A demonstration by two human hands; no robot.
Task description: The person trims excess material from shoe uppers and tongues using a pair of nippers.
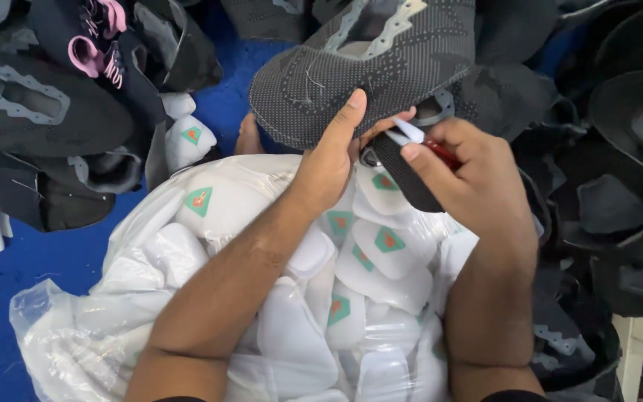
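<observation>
Above the bag (76,327), both hands (329,160) grip a knit shoe upper (359,74).

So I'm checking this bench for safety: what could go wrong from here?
1. The right hand pinches a black strap along with a red-handled tool whose tip is hidden; it may nick the left hand, whose thumb presses the dark knit upper right beside it.
2. The open plastic bag of white pads sits under both forearms and could tip, spilling pads onto the blue floor.
</observation>
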